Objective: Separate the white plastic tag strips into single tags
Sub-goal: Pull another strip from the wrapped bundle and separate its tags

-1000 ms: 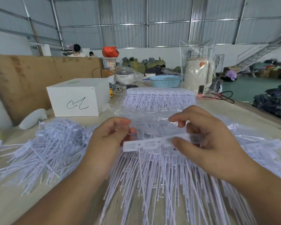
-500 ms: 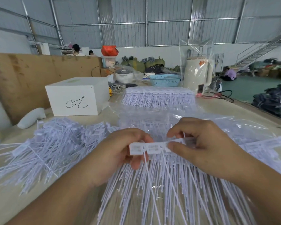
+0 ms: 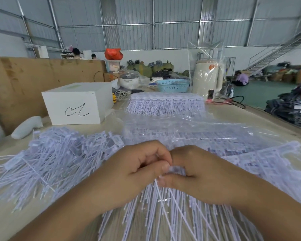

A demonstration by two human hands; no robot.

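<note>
My left hand (image 3: 137, 169) and my right hand (image 3: 203, 174) meet at the middle of the table, fingers curled, both pinching a short white tag strip (image 3: 176, 170); most of it is hidden between the fingers. Its thin tails (image 3: 165, 204) hang down below the hands. A loose heap of single white tags (image 3: 59, 159) lies to the left. Unseparated strips (image 3: 259, 162) lie to the right on clear plastic, and another stack of strips (image 3: 165, 103) sits further back.
A white box (image 3: 76, 103) with a scribble stands at the back left, a white handle-shaped object (image 3: 27, 126) beside it. Behind are a blue basket (image 3: 173, 85), a bagged cream kettle (image 3: 207, 79), cables and a cardboard wall (image 3: 24, 84). The table edge runs along the right.
My hands have come together and moved slightly down. The strip, earlier stretched between them, is now bunched and nearly hidden between my fingertips.
</note>
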